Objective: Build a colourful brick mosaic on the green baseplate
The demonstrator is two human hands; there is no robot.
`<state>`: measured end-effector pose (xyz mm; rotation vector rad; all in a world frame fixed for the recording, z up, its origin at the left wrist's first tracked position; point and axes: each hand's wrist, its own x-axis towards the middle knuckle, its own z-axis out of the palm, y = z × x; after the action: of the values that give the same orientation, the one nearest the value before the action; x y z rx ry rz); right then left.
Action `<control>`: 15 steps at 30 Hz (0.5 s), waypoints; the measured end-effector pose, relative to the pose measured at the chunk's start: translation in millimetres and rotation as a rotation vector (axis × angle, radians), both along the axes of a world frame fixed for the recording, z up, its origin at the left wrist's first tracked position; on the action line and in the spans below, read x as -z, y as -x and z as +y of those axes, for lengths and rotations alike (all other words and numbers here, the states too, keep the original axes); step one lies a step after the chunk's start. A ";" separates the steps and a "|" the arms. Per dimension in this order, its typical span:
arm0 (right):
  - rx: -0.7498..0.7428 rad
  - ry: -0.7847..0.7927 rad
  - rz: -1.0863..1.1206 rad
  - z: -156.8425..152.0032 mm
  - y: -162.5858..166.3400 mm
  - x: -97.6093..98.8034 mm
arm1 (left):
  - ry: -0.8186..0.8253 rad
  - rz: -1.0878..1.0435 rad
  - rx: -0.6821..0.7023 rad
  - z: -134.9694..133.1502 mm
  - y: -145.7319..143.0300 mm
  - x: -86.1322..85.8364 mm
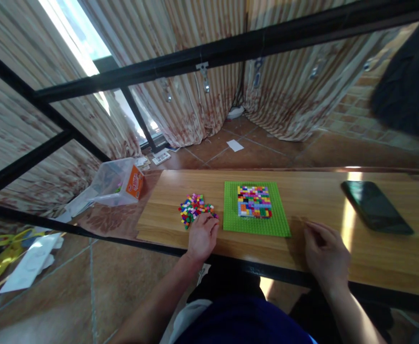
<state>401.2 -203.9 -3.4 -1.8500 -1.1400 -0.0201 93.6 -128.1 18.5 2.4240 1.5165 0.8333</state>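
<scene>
A green baseplate (258, 224) lies on the wooden table (320, 200), with a patch of many-coloured small bricks (254, 201) pressed onto its upper middle. Left of it sits a loose pile of coloured bricks (194, 208). My left hand (202, 236) rests on the near edge of that pile, fingers curled down onto the bricks; what they hold, if anything, is hidden. My right hand (326, 253) lies on the table just right of the baseplate's near corner, fingers loosely bent and apart, nothing visible in it.
A dark phone (376, 208) lies face up at the table's right. A clear plastic tub with an orange label (118, 184) stands off the table's left end. Black frame bars (209, 62) cross above. Papers and yellow tape (12, 253) lie on the tiled floor at left.
</scene>
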 end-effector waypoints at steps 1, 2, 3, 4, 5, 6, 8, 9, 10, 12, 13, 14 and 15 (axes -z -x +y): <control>-0.001 0.004 -0.014 0.9 0.3 1.6 | -0.006 -0.013 0.001 0.6 -0.9 -1.3; -0.003 0.007 -0.030 2.2 1.2 3.2 | -0.012 -0.028 0.006 1.5 -2.9 -3.3; -0.011 0.009 -0.046 3.6 2.3 4.9 | -0.015 -0.043 0.015 3.0 -6.1 -6.1; -0.026 0.011 -0.062 4.7 3.4 6.4 | -0.015 -0.057 0.028 5.2 -10.7 -9.5; -0.045 0.011 -0.076 5.6 4.3 7.8 | -0.012 -0.067 0.045 7.9 -16.9 -13.3; -0.061 0.009 -0.086 6.2 4.9 9.1 | -0.006 -0.074 0.064 11.4 -24.3 -17.3; -0.078 0.009 -0.100 6.4 5.3 11.0 | 0.009 -0.076 0.098 19.8 -41.8 -24.9; -0.077 0.013 -0.106 6.2 5.2 11.8 | 0.024 -0.080 0.115 24.5 -50.9 -28.0; -0.072 0.017 -0.109 6.0 5.1 12.3 | 0.037 -0.084 0.124 29.3 -59.7 -30.3; -0.066 0.024 -0.109 5.7 5.2 12.7 | 0.068 -0.074 0.150 38.5 -74.8 -32.8; -0.067 0.027 -0.107 5.6 5.5 12.6 | 0.083 -0.060 0.161 42.6 -80.7 -33.2; -0.066 0.027 -0.106 5.6 6.0 12.2 | 0.099 -0.042 0.172 46.2 -85.4 -33.3; -0.069 0.028 -0.104 5.7 6.6 11.6 | 0.115 -0.023 0.178 49.3 -89.0 -33.2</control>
<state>394.6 -198.2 -15.0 -1.8512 -1.2810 -0.0623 182.6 -78.8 51.7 2.4130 1.2800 0.7147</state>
